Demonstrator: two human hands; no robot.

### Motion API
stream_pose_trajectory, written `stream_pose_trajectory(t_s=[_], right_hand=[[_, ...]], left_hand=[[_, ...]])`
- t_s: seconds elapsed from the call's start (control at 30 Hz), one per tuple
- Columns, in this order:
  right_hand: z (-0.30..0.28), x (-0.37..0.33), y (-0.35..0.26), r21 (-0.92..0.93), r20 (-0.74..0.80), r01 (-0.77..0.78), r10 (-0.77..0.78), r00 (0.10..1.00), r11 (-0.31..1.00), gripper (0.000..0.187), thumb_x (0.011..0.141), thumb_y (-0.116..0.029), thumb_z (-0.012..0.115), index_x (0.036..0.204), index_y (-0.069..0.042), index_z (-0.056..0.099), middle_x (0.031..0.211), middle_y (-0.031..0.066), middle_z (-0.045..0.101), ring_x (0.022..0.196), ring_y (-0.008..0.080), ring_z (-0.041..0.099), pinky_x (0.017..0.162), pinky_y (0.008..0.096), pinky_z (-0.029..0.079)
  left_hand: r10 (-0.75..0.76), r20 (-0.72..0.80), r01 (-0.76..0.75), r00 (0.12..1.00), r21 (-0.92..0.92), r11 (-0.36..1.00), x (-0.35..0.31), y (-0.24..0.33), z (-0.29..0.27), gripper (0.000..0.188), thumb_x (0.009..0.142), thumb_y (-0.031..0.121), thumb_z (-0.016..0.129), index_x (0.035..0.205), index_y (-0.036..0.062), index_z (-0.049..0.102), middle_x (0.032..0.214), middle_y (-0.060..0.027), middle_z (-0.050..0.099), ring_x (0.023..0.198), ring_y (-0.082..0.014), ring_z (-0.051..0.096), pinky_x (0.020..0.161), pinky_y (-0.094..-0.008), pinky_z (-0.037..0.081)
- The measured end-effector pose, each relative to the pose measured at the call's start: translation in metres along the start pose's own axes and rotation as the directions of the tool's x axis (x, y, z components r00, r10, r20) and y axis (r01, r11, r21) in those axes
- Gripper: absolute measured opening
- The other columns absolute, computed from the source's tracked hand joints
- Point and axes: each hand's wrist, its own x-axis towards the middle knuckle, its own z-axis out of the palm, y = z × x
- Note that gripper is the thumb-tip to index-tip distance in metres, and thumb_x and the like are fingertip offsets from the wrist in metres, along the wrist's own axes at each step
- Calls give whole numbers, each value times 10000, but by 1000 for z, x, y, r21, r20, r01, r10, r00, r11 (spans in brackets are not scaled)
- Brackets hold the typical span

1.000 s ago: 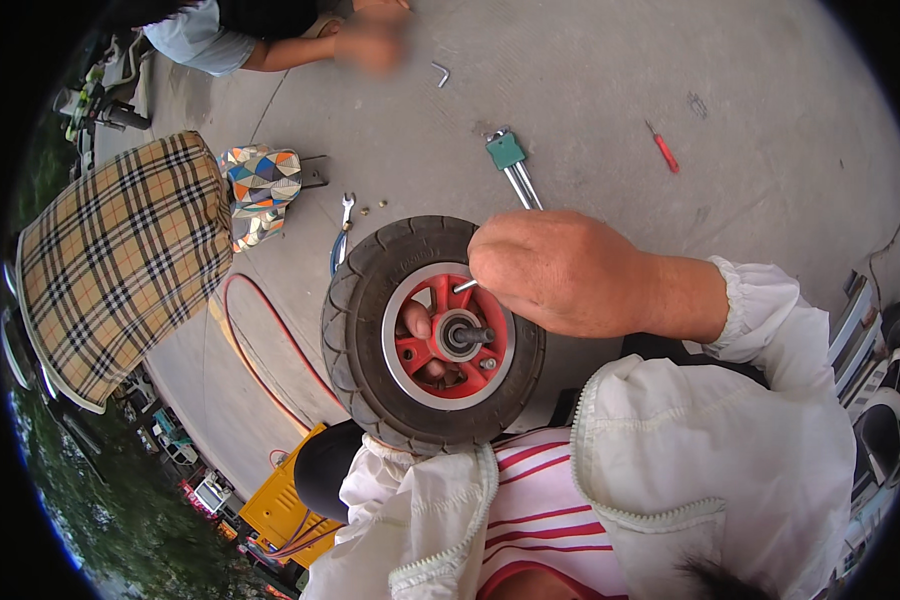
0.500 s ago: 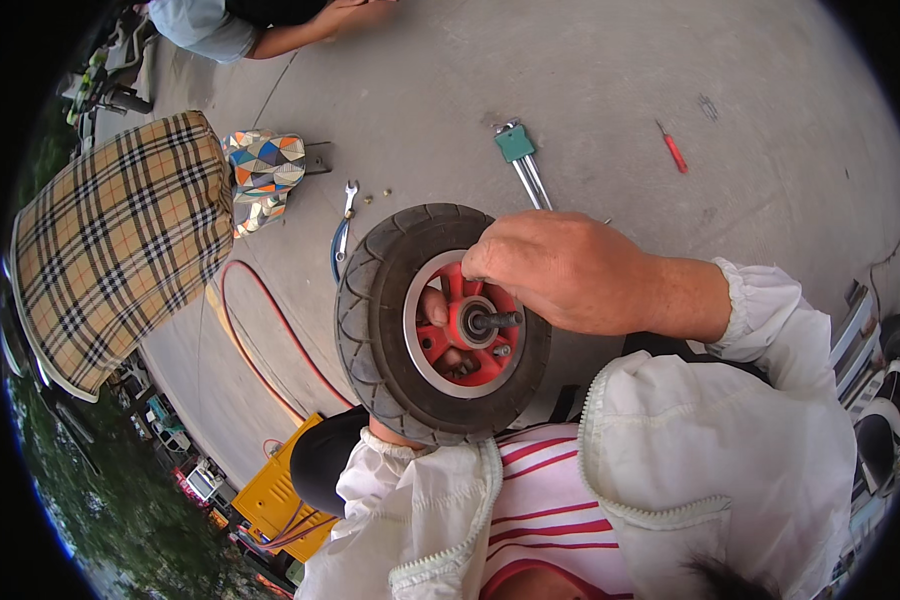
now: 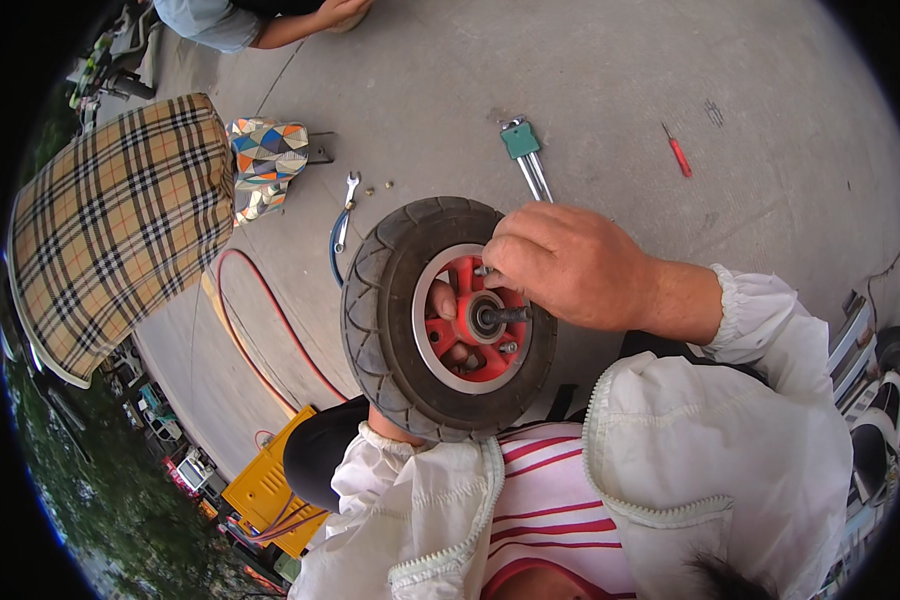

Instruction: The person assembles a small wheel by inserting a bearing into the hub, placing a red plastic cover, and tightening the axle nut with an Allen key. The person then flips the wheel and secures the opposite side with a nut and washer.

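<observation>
A small black tyre (image 3: 378, 310) on a red-spoked wheel hub (image 3: 467, 285) stands tilted in front of my chest. A dark threaded axle (image 3: 506, 315) sticks out of its centre, with a silver bolt (image 3: 510, 347) close by. My left hand (image 3: 444, 299) reaches round behind the wheel and grips it; its fingertips show through the gaps between the spokes. At the upper edge of the hub, my right hand (image 3: 582, 262) has its fingers closed around a small bolt (image 3: 481, 271), whose end shows beside the fingertips.
On the concrete lie a hex key set (image 3: 522, 142) in a green holder, a red-handled screwdriver (image 3: 679, 157), a wrench (image 3: 352, 187) and small brass-coloured nuts (image 3: 390, 184). A plaid cover (image 3: 120, 220), red hose (image 3: 270, 290) and yellow case (image 3: 270, 480) are left. Another person's forearm (image 3: 295, 30) shows at the top.
The wheel has shifted slightly right. My right hand has drawn a little right and down, so the small bolt end by its fingertips now shows.
</observation>
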Motion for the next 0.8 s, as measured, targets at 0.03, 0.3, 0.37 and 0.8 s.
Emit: stream_pose_trajectory(t_s=[0.03, 0.3, 0.37, 0.8], right_hand=[[-1, 0, 0, 14, -7, -2, 2, 1000, 1000, 139, 808, -94, 652, 890, -49, 549, 824, 83, 542, 757, 259, 600, 655, 359, 515], [1, -3, 3, 26, -68, 73, -71, 995, 997, 239, 775, -45, 717, 999, -21, 635, 923, 109, 618, 765, 242, 619, 637, 339, 516], [1, -3, 4, -7, -53, 85, -85, 995, 996, 219, 776, -61, 691, 980, -31, 620, 907, 99, 595, 765, 241, 609, 640, 337, 511], [2, -5, 11, -75, -29, 171, -174, 984, 982, 253, 761, -60, 696, 1003, -26, 632, 920, 101, 610, 758, 238, 613, 642, 329, 513]], left_hand=[[1, -1, -1, 1000, 3, 1000, 0, 0, 0, 489, 876, 46, 689, 1325, 93, 502, 1270, -22, 539, 1145, -164, 571, 936, -270, 514], [-1, 3, 1, 1000, 5, 1000, -1, 0, 0, 492, 877, 49, 690, 1328, 92, 500, 1275, -24, 537, 1148, -166, 570, 940, -272, 512], [-3, 4, 3, 1000, 3, 1000, -1, -2, -1, 492, 877, 50, 690, 1329, 92, 500, 1276, -24, 537, 1148, -166, 570, 941, -273, 512], [8, 8, -8, 1000, 11, 1000, 1, 1, 1, 497, 878, 54, 690, 1334, 91, 497, 1284, -26, 534, 1152, -170, 568, 947, -276, 509]])
